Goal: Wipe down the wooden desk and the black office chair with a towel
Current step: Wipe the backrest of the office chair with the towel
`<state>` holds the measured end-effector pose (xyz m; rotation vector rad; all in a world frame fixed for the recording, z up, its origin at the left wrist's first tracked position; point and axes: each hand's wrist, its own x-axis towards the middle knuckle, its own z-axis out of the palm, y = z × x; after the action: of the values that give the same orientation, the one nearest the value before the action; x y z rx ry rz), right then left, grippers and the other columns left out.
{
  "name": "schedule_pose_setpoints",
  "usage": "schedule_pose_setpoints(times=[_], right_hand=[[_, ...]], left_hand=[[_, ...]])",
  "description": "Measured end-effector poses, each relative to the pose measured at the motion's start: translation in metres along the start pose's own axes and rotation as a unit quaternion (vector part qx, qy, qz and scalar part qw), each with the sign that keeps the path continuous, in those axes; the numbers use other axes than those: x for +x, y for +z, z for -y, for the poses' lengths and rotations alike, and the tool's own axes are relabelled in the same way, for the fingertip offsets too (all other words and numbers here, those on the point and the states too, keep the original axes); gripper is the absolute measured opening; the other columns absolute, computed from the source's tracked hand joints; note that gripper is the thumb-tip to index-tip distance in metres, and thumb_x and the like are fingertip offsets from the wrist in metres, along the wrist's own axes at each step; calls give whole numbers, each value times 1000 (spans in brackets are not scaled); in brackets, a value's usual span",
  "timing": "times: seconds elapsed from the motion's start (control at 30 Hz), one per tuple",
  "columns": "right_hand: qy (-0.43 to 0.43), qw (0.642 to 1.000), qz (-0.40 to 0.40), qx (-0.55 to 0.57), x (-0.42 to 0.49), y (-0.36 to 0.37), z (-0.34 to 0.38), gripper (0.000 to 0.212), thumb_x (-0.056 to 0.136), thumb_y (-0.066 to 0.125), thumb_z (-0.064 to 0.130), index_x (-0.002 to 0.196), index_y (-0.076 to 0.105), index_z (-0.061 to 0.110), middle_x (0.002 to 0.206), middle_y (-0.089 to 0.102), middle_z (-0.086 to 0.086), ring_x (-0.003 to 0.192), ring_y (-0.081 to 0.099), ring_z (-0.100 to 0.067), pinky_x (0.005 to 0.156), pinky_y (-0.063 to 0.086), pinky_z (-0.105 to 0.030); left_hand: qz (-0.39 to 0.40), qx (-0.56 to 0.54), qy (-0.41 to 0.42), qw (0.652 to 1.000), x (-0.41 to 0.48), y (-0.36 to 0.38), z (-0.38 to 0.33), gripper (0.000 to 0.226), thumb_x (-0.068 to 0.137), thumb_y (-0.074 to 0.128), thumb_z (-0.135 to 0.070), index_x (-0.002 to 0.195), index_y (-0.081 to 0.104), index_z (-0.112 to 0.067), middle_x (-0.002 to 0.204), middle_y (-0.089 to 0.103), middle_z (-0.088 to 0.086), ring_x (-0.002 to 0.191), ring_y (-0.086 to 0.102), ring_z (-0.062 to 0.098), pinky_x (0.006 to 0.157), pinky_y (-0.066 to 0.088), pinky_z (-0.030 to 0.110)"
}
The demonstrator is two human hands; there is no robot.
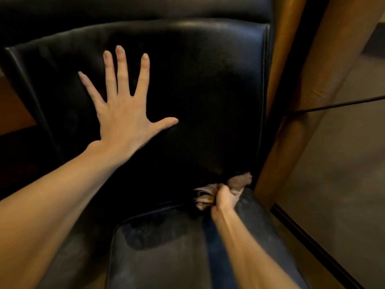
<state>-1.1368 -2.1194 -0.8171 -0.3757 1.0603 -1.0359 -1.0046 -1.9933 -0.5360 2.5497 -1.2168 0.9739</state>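
Observation:
The black office chair (208,90) fills most of the view, its leather backrest facing me and its dusty seat cushion (177,253) below. My left hand (123,109) lies flat on the backrest with fingers spread wide. My right hand (224,198) grips a bunched beige towel (237,181) at the crease where the backrest meets the seat, near the chair's right edge. A darker patch shows on the seat's rear part. Part of the wooden desk (308,97) runs along the chair's right side.
A thin black cable (333,105) crosses the wooden desk leg on the right. Beyond it lies grey floor (343,184) with a dark strip along the bottom right. More brown wood shows at the far left behind the chair.

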Motion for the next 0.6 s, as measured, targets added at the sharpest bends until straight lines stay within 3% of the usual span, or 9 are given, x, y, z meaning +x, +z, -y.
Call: schedule_pose_setpoints(times=[0.07,0.13,0.2,0.3,0.33,0.37,0.43,0.5,0.6], right_hand=[[77,996,51,-4,-51,17,-15,86,69,54,1,150,38,22,107,59,-19,90,65,-38,84,54,-64],[178,978,112,-5,-88,17,-29,65,78,54,-2,141,46,9,93,61,-20,79,66,-34,71,60,-52],[213,968,130,-38,-105,7,-26,48,82,54,-2,130,55,1,88,63,-22,76,67,-34,67,58,-41],[36,996,46,-71,-109,-12,13,66,65,62,7,130,58,0,109,67,-23,98,67,-37,93,56,-54],[-30,997,1,-66,-111,-15,35,69,69,65,3,137,54,5,118,65,-19,107,64,-33,105,50,-52],[-85,993,-47,-73,-110,-16,59,73,79,67,-3,148,47,9,127,60,-14,115,60,-28,112,43,-42],[-185,969,-111,-123,-105,-20,103,79,93,63,-2,160,28,20,145,49,-4,130,51,-20,107,33,-18],[-238,954,-71,-168,-88,-21,128,85,95,62,5,163,16,29,160,38,-4,142,42,-23,113,31,-23],[-202,956,-13,-211,-76,-2,109,95,91,64,9,164,7,30,162,35,-8,144,41,-26,121,33,-43]], left_hand=[[4,0,0,1000,2,-2,1,127,71,52,-88,164,-7,-25,169,-11,21,156,-10,39,115,1,77],[10,-4,4,1000,5,-5,2,127,70,51,-89,164,-6,-26,170,-11,19,156,-11,38,117,0,75],[22,-2,9,1000,5,-9,2,127,70,52,-90,164,-6,-27,170,-12,18,157,-12,36,118,0,73],[31,6,24,999,2,-14,0,126,71,52,-91,163,-7,-28,170,-13,17,157,-13,35,119,0,72],[34,4,29,999,2,-16,-1,126,71,51,-91,163,-8,-29,170,-14,17,157,-14,34,119,0,72],[39,2,33,999,2,-17,-2,127,70,50,-92,163,-9,-29,170,-15,16,157,-15,34,119,-1,71],[44,-4,37,998,2,-18,-2,127,70,51,-93,163,-10,-30,170,-16,16,156,-16,34,120,-1,71],[47,-8,37,998,2,-15,-2,126,71,51,-93,163,-10,-31,170,-16,15,156,-16,33,120,-2,70],[45,-13,37,998,2,-13,2,123,72,46,-95,163,-9,-31,170,-15,15,156,-16,33,121,-1,68]])
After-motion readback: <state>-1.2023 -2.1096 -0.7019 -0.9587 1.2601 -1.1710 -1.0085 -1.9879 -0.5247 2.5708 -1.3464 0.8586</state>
